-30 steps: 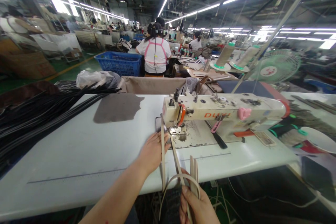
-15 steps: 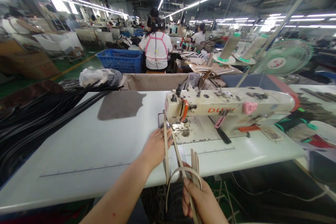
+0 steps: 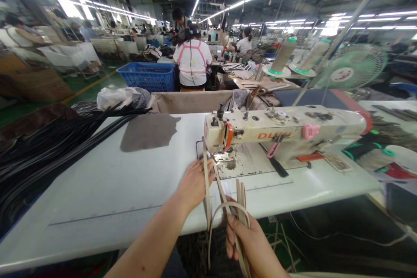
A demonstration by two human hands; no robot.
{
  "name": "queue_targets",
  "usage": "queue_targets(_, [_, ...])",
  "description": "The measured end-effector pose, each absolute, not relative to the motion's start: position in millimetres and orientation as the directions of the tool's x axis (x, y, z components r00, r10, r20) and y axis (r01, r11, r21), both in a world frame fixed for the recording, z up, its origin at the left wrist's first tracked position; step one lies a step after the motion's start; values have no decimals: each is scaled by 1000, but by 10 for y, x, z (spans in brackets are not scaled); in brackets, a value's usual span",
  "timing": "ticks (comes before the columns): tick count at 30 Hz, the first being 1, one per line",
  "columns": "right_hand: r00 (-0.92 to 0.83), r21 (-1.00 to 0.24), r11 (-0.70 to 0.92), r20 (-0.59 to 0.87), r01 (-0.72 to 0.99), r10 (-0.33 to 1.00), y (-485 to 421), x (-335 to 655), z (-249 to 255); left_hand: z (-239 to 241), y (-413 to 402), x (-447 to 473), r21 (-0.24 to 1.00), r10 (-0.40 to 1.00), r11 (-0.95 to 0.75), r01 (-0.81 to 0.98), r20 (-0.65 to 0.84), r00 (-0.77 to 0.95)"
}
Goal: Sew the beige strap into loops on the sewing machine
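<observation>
A cream sewing machine [image 3: 286, 132] stands on a white table [image 3: 107, 182]. Thin tan straps [image 3: 208, 186] run from under its presser foot toward me and off the table's front edge. My left hand [image 3: 194, 182] lies flat on the table beside the needle plate, its fingers stretched out against a strap. My right hand [image 3: 250, 243] is below the table's edge, its fingers closed round a looped bundle of the tan straps [image 3: 241, 202].
A heap of long black strips [image 3: 48, 147] covers the table's left end. A grey leather piece [image 3: 148, 131] lies at the back. Thread cones [image 3: 282, 57] and a green fan [image 3: 353, 67] stand at the right. A seated person [image 3: 193, 63] works beyond, beside a blue crate [image 3: 148, 77].
The view has shifted slightly. My right hand has risen a little with the straps; my left hand stays by the needle.
</observation>
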State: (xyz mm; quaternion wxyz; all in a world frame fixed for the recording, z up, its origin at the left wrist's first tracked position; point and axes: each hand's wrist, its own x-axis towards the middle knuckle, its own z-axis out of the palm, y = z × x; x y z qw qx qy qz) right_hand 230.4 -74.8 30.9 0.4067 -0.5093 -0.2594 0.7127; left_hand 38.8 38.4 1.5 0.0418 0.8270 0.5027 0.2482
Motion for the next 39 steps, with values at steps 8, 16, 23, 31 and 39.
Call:
queue_targets(8, [-146,-781,-520,-503,-347,852,-726,2272,318,45,375,371,344,843,-509,789,385,376])
queue_targets(16, [-130,-792,-498,-485,-353,865,-631,2226,351,24,367,364,361,844,-508,782,391,368])
queue_targets(23, [-172,-800,-511,-481,-314,859,-676,2261,308,27,384,373,372,853,-498,783,371,367])
queue_targets(31, [-225,-777,-562,-517,-282,826,-815,2344,279,-4,390,374,371,851,-494,786,392,350])
queue_targets(39, [-250,-766,-592,-540,-250,804,-867,2416,96,51,382,385,360,855,-493,792,370,365])
